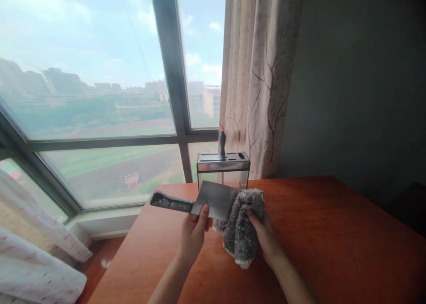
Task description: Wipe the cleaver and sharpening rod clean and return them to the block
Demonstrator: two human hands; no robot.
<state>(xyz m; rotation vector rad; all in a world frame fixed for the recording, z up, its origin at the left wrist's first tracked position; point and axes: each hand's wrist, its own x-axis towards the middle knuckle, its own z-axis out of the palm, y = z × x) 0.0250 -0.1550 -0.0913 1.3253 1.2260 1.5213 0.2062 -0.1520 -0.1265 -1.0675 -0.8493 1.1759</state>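
My left hand (pixel 195 230) pinches the flat steel blade of a cleaver (pixel 214 198) near its heel, with the dark handle (pixel 169 201) sticking out to the left. My right hand (pixel 264 235) grips a fuzzy grey cloth (pixel 241 228) that wraps over the far right end of the blade. Both are held a little above the reddish wooden table (pixel 333 242). Behind them stands a metal and clear knife block (pixel 222 166) with one dark handle (pixel 222 144) upright in a slot.
A big window (pixel 100 95) fills the left and back, with a patterned curtain (pixel 262 73) hanging behind the knife block. A dark wall (pixel 359 86) runs along the right. White fabric (pixel 33 268) lies at the lower left beside the table.
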